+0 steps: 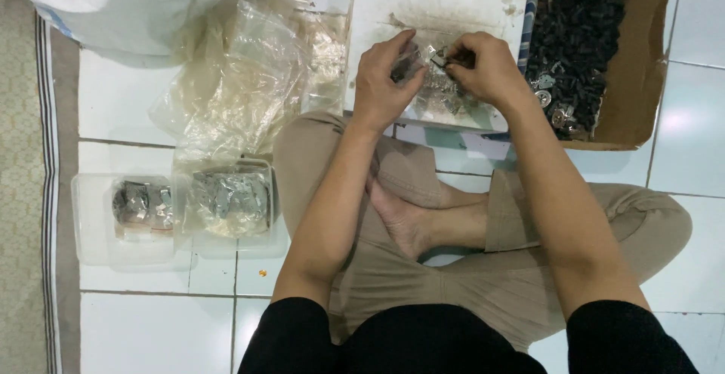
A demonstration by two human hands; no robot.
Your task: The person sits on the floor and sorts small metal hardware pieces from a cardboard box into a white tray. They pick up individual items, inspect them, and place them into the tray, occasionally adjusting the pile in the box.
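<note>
I sit cross-legged on a white tiled floor. My left hand (385, 80) and my right hand (483, 68) meet over a stained white board (430, 12) lying in front of my knees. Both pinch small metal and black parts (434, 58) held between the fingertips. A loose pile of small shiny metal pieces (442, 98) lies on the board just under the hands. What exactly each hand grips is too small to make out.
A cardboard box (642, 80) of black parts and some metal ones stands at the right. Crumpled clear plastic bags (242, 80) lie at the left, above two clear tubs (98, 223) holding bagged metal parts. A white sack (128, 4) sits top left.
</note>
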